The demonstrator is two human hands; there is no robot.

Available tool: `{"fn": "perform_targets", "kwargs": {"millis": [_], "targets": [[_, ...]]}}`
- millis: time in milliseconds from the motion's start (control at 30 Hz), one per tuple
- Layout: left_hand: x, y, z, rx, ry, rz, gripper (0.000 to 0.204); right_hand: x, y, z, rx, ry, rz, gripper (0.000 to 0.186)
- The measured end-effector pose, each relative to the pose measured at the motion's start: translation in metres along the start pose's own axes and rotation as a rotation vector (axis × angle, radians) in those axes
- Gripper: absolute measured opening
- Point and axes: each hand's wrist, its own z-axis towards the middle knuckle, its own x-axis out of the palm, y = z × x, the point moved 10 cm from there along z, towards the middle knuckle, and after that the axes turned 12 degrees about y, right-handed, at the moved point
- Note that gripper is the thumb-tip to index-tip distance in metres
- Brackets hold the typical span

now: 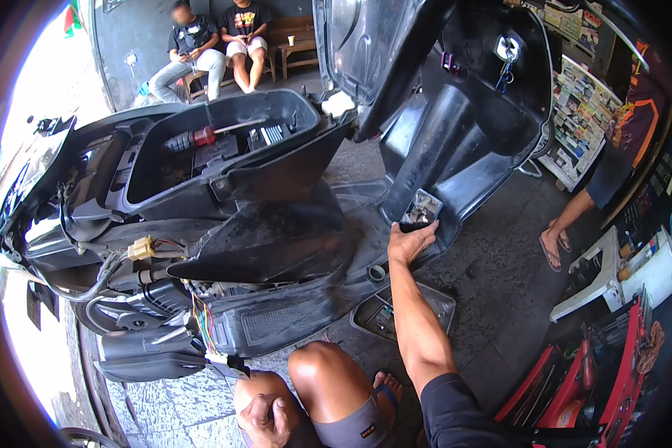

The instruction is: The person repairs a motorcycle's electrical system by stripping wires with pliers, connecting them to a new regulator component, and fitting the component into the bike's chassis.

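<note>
My right hand point(412, 243) reaches forward to the scooter's floorboard. Its fingers are closed on the near edge of a small square container point(425, 206), with small parts inside that are too small to name. The container sits at the foot of the scooter's dark front panel point(508, 97). Near my knee, my left hand point(265, 420) is curled closed; whether anything is in it is hidden. The scooter point(276, 201) has its seat off the storage bin point(220, 127), where a red-and-black-handled screwdriver point(194, 139) lies. Loose coloured wires point(204, 321) hang at its near side.
A metal tray point(440, 299) with tools lies on the floor beside my right forearm. Red toolbox trays point(582, 373) stand at the lower right. Another person's leg point(571, 224) is at the right. Two people sit on a bench point(295, 46) at the back.
</note>
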Motion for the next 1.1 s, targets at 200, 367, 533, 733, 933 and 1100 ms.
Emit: {"fn": "perform_targets", "kwargs": {"millis": [200,367,533,733,933,1100], "targets": [[0.012,0.026,-0.012,-0.12,-0.006,-0.17,0.019,-0.008,-0.015,0.008,-0.073,0.023,0.051,0.119],[0.007,0.022,-0.01,-0.092,-0.031,-0.21,0.013,-0.032,-0.023,0.0,-0.275,-0.039,0.094,0.091],[-0.008,0.024,-0.003,-0.099,-0.068,-0.284,0.002,-0.038,0.032,-0.112,-0.575,0.54,-0.013,0.045],[-0.032,0.023,-0.002,-0.018,-0.253,-0.304,0.005,-0.016,0.015,-0.124,-0.639,0.634,-0.035,0.025],[-0.09,0.002,0.046,-0.05,-0.462,-0.289,0.011,-0.049,0.06,-0.14,-0.431,0.856,0.527,0.022],[-0.109,-0.004,0.09,-0.09,-0.368,-0.388,0.023,-0.094,0.162,-0.22,-0.379,1.296,0.797,0.025]]}}
